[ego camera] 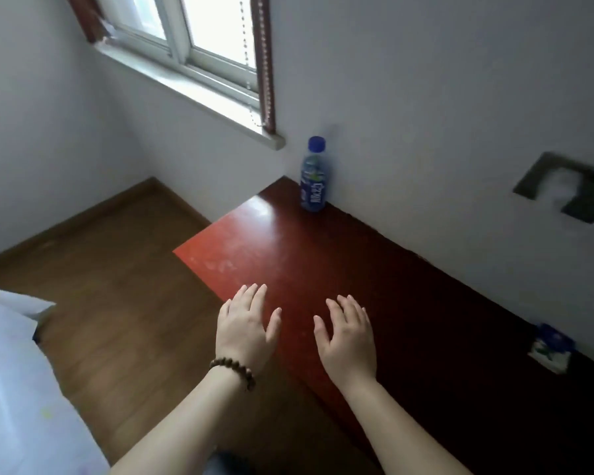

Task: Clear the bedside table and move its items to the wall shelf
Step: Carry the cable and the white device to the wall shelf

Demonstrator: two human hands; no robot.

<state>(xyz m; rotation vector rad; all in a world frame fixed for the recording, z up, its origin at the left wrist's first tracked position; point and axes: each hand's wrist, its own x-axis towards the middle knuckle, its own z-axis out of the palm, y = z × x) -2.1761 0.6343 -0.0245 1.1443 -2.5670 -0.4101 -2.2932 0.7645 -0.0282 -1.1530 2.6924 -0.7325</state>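
A blue-labelled drink bottle [312, 176] with a blue cap stands upright at the far corner of the dark red tabletop [374, 269], against the white wall. A small blue and white packet [552, 347] lies at the table's right side, by the wall. My left hand [246, 323], with a bead bracelet on its wrist, hovers palm down over the table's near left edge, fingers spread and holding nothing. My right hand [348, 332] is beside it over the tabletop, also spread and empty. Both hands are well short of the bottle.
A window [199, 46] with a sill and a bead cord sits above the table's far corner. A rectangular recess [570, 186] opens in the wall at right. Brown wood floor [100, 269] lies left of the table; white bedding [18, 389] fills the lower left.
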